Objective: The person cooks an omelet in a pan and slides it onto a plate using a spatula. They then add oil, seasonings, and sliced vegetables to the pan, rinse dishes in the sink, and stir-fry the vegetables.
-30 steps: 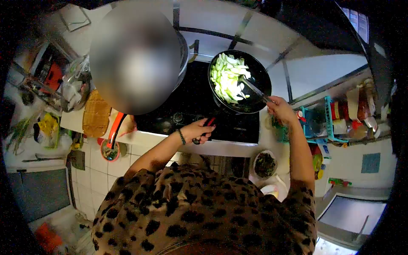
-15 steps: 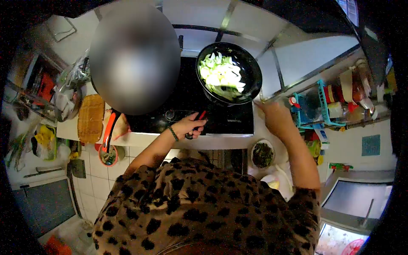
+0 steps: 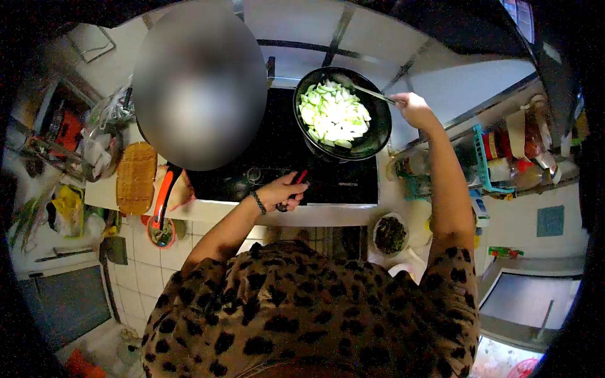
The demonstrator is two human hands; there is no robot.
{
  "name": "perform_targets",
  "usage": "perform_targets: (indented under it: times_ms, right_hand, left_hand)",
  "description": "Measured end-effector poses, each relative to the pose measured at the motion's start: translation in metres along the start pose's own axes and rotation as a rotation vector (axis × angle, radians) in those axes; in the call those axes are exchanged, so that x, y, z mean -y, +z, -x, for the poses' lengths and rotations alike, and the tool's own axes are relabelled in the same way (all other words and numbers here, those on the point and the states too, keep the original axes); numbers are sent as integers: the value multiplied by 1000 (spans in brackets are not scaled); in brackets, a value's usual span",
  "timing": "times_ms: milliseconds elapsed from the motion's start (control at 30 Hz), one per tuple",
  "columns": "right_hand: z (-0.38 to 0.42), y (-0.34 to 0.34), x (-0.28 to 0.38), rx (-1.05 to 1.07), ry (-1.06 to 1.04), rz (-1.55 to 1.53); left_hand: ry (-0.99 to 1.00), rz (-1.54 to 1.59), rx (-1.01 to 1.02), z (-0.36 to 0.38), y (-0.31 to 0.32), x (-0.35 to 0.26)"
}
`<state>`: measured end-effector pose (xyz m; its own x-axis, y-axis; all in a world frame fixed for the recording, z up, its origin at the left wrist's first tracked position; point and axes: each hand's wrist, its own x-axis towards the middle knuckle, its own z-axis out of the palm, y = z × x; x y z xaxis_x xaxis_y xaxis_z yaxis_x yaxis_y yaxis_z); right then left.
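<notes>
A black wok [image 3: 377, 135] stands on the right side of the black cooktop [image 3: 343, 181], with sliced pale-green vegetable pieces [image 3: 334, 114] spread inside. My left hand [image 3: 282, 192] is closed round a black-and-red handle [image 3: 302, 177] that points towards the wok; the join is lost against the dark cooktop. Beyond the wok's right rim, my right hand [image 3: 413, 110] grips a metal spatula [image 3: 376, 94]. The spatula slants left into the wok, its head at the far edge of the vegetable pieces.
An orange-and-black pan handle [image 3: 165, 194] juts over the counter's front edge at left; a blurred patch hides its pan. Beside it lies a brown cutting board [image 3: 135, 177]. A bowl of dark greens [image 3: 391, 234] is at right, below a turquoise rack [image 3: 484, 157] of jars.
My right hand has swung up and away from the counter beside the wok, and the spatula now shows at the far rim. The vegetable pieces are spread differently. My left hand keeps its hold.
</notes>
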<state>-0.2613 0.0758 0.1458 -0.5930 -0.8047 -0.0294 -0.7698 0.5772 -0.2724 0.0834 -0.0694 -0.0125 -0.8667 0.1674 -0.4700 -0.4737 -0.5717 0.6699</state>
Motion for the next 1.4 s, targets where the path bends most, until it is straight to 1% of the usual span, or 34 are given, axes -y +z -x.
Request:
perform_targets:
  times_ms: [33, 67, 133, 167, 233, 267, 300, 367, 433, 467, 533, 567, 633, 667, 733, 767, 833, 867, 933, 1033, 1067, 1100, 1133, 1167, 1233, 1300, 1333, 1367, 1400]
  right_hand:
    - [-4, 1, 12, 36, -132, 64]
    - [-2, 2, 22, 41, -132, 59]
    - [11, -1, 41, -69, -420, 349]
    - [21, -7, 49, -66, -413, 348]
    - [43, -18, 60, -13, -391, 594]
    - [49, -23, 54, 8, -398, 626]
    - [58, -28, 45, 9, -397, 629]
    - [83, -36, 26, -52, -376, 687]
    - [109, -50, 13, -107, -302, 646]
    - [124, -59, 17, -107, -303, 646]
    - [149, -76, 23, -31, -131, 611]
    - [155, -75, 22, -28, -126, 611]
    - [164, -69, 21, 101, -69, 675]
    - [162, -59, 37, 38, -98, 579]
    - [137, -14, 28, 98, 23, 638]
    - [125, -8, 50, 149, 73, 710]
    - [111, 1, 39, 51, 58, 552]
    - [116, -7, 39, 43, 57, 550]
    - [133, -32, 31, -152, 28, 508]
    - [126, -49, 2, -180, 72, 604]
    - [110, -45, -30, -176, 68, 601]
    - [84, -29, -73, -88, 17, 523]
    - [64, -12, -99, -3, -36, 445]
    - [52, 5, -105, -5, -44, 447]
    - [35, 30, -104, 542, 435, -412]
    - [47, 54, -70, 468, 536, -706]
    - [46, 67, -69, 477, 332, -765]
    - [53, 65, -55, 490, 329, -762]
    - [64, 57, -32, 379, 259, -670]
  left_hand:
    - [-17, 6, -20, -1, 2, 0]
    - [-35, 12, -38, 0, 2, 1]
    - [-25, 26, -37, 2, 4, 1]
    - [-10, 35, -33, 1, 4, 1]
    - [-35, 54, 2, -3, -3, 6]
    - [-20, 48, -25, -1, -1, 5]
    - [-4, 43, -54, 0, 0, 4]
    - [11, 32, -51, -3, -3, 6]
    - [26, 23, -50, -2, -3, 7]
    - [18, 23, -50, 0, 0, 4]
    - [9, 23, -48, -1, 0, 3]
    - [7, 23, -50, -2, -2, 5]
    - [-1, 15, -42, -4, -3, 6]
    - [3, 32, -41, -4, -2, 6]
    - [2, 43, -33, -4, 0, 7]
    - [-2, 74, -17, -3, 2, 7]
    - [0, 99, -7, -2, 3, 5]
    - [9, 87, -36, -1, 5, 5]
    - [13, 64, -90, 1, 8, 2]
    - [34, 45, -53, 1, 7, 4]
    - [33, 49, -57, 1, 6, 5]
    - [30, 37, -59, 1, 6, 5]
    - [32, 24, -60, 0, 6, 3]
    - [39, 27, -65, -1, 6, 3]
    - [-23, 97, -22, -4, 3, 4]
    - [-16, 126, -3, -4, 1, 6]
    - [-18, 158, 19, -5, 1, 7]
    - [-17, 169, 12, -4, 4, 8]
    - [-15, 163, -47, -4, 6, 8]
